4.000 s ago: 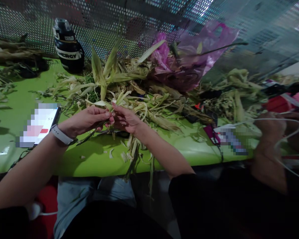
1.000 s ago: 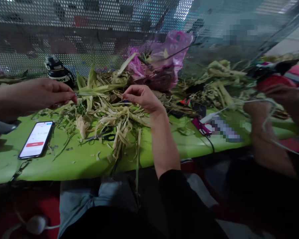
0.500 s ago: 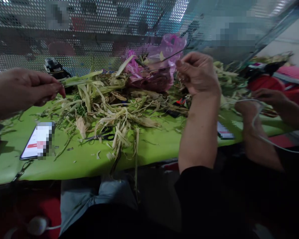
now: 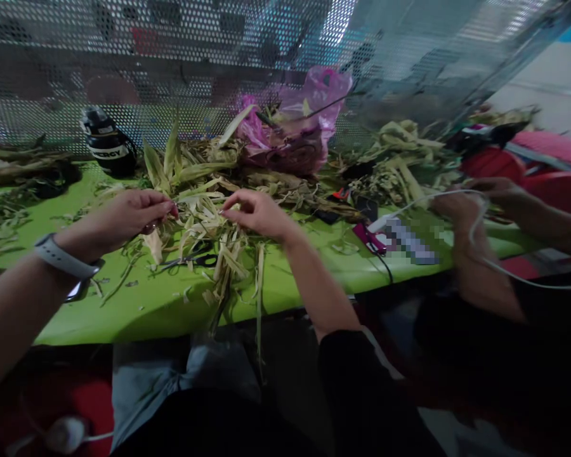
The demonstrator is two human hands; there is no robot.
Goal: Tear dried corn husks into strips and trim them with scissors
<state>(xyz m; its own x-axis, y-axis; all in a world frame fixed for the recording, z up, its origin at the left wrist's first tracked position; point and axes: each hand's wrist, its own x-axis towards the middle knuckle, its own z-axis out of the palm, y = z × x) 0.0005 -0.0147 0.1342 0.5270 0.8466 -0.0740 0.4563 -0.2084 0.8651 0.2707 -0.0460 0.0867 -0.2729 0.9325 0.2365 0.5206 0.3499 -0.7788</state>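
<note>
My left hand [image 4: 140, 216], with a pale watch band on its wrist, hangs over the left side of a heap of dry corn husks [image 4: 226, 254]. Its thumb and fingers are pinched together; whatever is between them is too fine to make out. Facing it, my right hand [image 4: 257, 214] reaches in from the right with bent fingers, their tips close together at the pale husk strips. I cannot make out what those tips hold. Below, a pair of dark-handled scissors [image 4: 204, 260] lies partly beneath the strips. Long strips hang over the table's front edge.
A black bottle [image 4: 107, 143] and a pink plastic bag [image 4: 321, 120] stand behind on the green table [image 4: 171, 317]. At right lie a purple item with a white cable [image 4: 383, 222] and a phone [image 4: 416, 244]. Another person's hands [image 4: 461, 203] work beside more husks. Perforated metal forms the back.
My hands have come closer together and lower over the husks, the right one moving left and down. The phone at left is now mostly behind my left wrist.
</note>
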